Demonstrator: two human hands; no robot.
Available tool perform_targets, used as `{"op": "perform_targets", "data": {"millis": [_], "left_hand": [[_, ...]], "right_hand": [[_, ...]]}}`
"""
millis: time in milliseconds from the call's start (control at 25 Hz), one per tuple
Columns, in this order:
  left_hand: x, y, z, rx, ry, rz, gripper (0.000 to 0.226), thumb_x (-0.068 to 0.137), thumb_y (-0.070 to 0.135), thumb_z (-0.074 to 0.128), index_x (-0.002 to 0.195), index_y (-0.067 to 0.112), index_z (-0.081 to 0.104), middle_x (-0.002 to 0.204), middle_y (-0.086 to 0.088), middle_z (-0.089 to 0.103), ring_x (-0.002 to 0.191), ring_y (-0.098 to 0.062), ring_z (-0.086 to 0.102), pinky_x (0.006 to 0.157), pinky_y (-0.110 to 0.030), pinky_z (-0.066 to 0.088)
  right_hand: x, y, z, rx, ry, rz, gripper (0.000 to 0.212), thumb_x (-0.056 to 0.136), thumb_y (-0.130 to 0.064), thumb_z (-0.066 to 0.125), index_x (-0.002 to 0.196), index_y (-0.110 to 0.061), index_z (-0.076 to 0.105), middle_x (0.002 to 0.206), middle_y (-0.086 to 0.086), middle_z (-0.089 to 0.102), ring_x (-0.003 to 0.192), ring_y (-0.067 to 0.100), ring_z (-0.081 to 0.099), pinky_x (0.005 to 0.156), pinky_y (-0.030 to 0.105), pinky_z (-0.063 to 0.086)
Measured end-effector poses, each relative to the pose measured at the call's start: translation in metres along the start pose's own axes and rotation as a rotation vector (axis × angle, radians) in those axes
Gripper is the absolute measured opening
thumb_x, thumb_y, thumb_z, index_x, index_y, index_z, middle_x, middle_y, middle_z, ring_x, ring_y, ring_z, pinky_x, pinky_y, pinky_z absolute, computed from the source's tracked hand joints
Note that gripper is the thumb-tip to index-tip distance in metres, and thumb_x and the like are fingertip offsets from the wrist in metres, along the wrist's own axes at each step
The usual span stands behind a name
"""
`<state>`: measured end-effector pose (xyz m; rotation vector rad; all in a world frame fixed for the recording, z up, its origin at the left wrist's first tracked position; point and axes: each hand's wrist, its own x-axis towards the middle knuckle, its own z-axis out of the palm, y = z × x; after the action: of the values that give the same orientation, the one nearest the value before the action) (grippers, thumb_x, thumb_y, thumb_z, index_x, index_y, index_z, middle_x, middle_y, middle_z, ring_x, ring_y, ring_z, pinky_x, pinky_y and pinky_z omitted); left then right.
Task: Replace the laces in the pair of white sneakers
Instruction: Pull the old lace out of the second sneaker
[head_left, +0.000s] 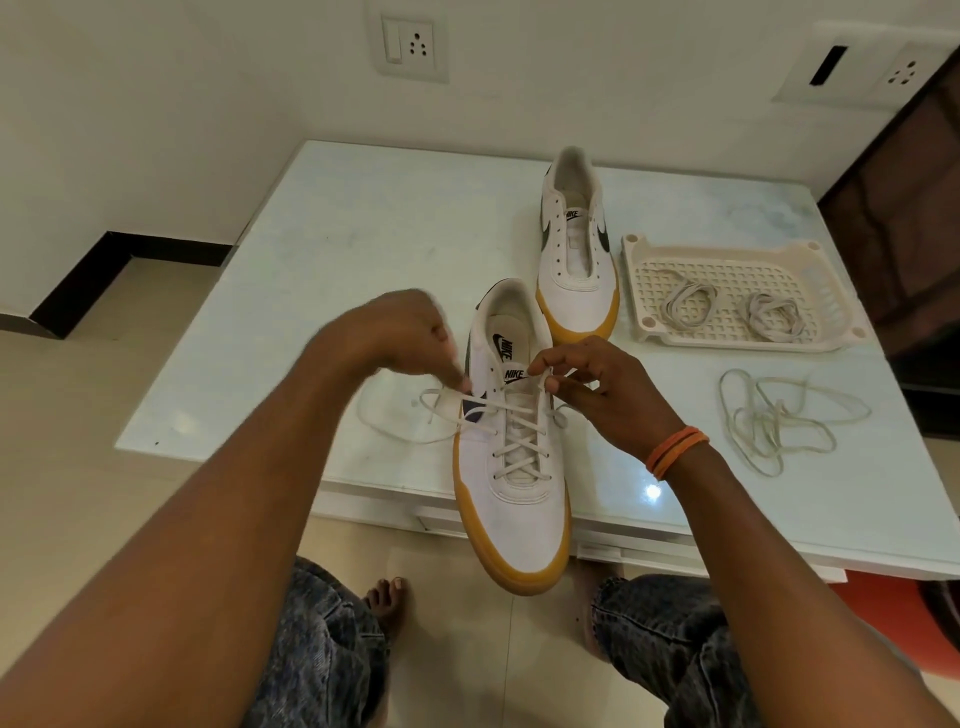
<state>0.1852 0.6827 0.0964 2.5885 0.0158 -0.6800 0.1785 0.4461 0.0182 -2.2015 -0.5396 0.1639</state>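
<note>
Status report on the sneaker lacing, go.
Left hand and right hand each pinch an end of the lace on the near sneaker. Far sneaker unlaced. Loose lace on table, two in tray. Nothing blocking.

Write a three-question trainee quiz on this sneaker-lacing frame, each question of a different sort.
1. True or false: the far sneaker has a lace threaded through its eyelets.
2. How many coiled laces lie in the tray? A) one B) two C) three
3. Fill in: the right hand pinches the lace of the near sneaker beside the ____ tongue label.

Key:
1. False; its eyelets are empty.
2. B. A further loose lace lies on the table.
3. Nike. The left hand pinches the lace's other side.
</note>
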Motion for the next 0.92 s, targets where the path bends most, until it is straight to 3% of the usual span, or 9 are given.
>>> {"op": "perform_targets", "data": {"millis": [80, 240, 360, 440, 520, 600, 760, 920], "left_hand": [[0.007, 0.023, 0.017, 0.023, 0.038, 0.162, 0.022, 0.079, 0.035, 0.077, 0.091, 0.016, 0.076, 0.087, 0.007, 0.067, 0.079, -0.008, 0.06, 0.066, -0.023, 0.046], [0.016, 0.042, 0.047, 0.158, -0.043, 0.199, 0.016, 0.084, 0.023, 0.073, 0.095, 0.013, 0.077, 0.09, -0.002, 0.072, 0.088, -0.015, 0.066, 0.078, -0.028, 0.053], [0.007, 0.04, 0.03, 0.079, -0.096, 0.178, 0.012, 0.083, 0.021, 0.073, 0.087, 0.01, 0.076, 0.085, -0.003, 0.071, 0.077, -0.013, 0.061, 0.069, -0.027, 0.047], [-0.002, 0.026, 0.013, 0.068, -0.136, 0.152, 0.008, 0.085, 0.019, 0.071, 0.083, 0.013, 0.076, 0.074, 0.006, 0.067, 0.069, -0.008, 0.056, 0.062, -0.023, 0.042], [-0.005, 0.015, 0.006, 0.015, -0.069, 0.155, 0.007, 0.086, 0.02, 0.07, 0.084, 0.018, 0.076, 0.062, 0.016, 0.059, 0.058, 0.0, 0.052, 0.057, -0.019, 0.037], [-0.003, 0.021, 0.015, 0.032, -0.029, 0.229, 0.009, 0.086, 0.027, 0.07, 0.09, 0.021, 0.076, 0.067, 0.018, 0.059, 0.061, 0.001, 0.052, 0.057, -0.017, 0.036], [0.014, 0.039, 0.05, 0.117, -0.056, 0.297, 0.012, 0.083, 0.024, 0.074, 0.089, 0.014, 0.077, 0.075, 0.004, 0.067, 0.061, -0.006, 0.058, 0.061, -0.018, 0.042], [0.014, 0.04, 0.045, 0.111, -0.141, 0.256, 0.013, 0.084, 0.019, 0.071, 0.085, 0.007, 0.075, 0.081, -0.007, 0.07, 0.062, -0.011, 0.058, 0.059, -0.022, 0.046]], "right_hand": [[0.0, -0.001, -0.001, -0.015, -0.004, 0.0, 0.021, 0.091, -0.015, 0.064, 0.103, -0.031, 0.07, 0.098, 0.004, 0.06, 0.09, 0.014, 0.06, 0.082, 0.022, 0.05], [-0.001, 0.001, -0.003, -0.009, 0.002, 0.011, 0.021, 0.091, -0.018, 0.065, 0.103, -0.035, 0.068, 0.097, 0.002, 0.059, 0.09, 0.011, 0.06, 0.075, 0.008, 0.043], [-0.002, 0.002, -0.004, -0.02, 0.006, 0.005, 0.019, 0.09, -0.018, 0.066, 0.103, -0.032, 0.07, 0.098, 0.001, 0.06, 0.09, 0.012, 0.061, 0.077, 0.013, 0.046], [-0.001, 0.002, -0.003, -0.013, 0.005, 0.004, 0.019, 0.09, -0.018, 0.066, 0.104, -0.029, 0.071, 0.1, 0.001, 0.061, 0.092, 0.013, 0.061, 0.082, 0.02, 0.05], [0.0, 0.001, -0.002, 0.008, 0.006, 0.009, 0.019, 0.09, -0.017, 0.066, 0.104, -0.029, 0.071, 0.099, 0.001, 0.061, 0.092, 0.014, 0.061, 0.083, 0.022, 0.051], [0.0, 0.002, 0.0, -0.008, 0.005, 0.009, 0.02, 0.09, -0.017, 0.065, 0.105, -0.029, 0.071, 0.098, 0.003, 0.06, 0.091, 0.014, 0.061, 0.083, 0.024, 0.05], [0.001, 0.001, 0.002, -0.011, 0.019, -0.006, 0.021, 0.089, -0.015, 0.066, 0.106, -0.026, 0.07, 0.098, 0.007, 0.06, 0.089, 0.016, 0.062, 0.083, 0.031, 0.053], [-0.002, 0.001, -0.003, -0.007, 0.008, -0.013, 0.022, 0.09, -0.016, 0.066, 0.101, -0.034, 0.067, 0.098, 0.004, 0.06, 0.089, 0.014, 0.061, 0.079, 0.02, 0.05]]}}
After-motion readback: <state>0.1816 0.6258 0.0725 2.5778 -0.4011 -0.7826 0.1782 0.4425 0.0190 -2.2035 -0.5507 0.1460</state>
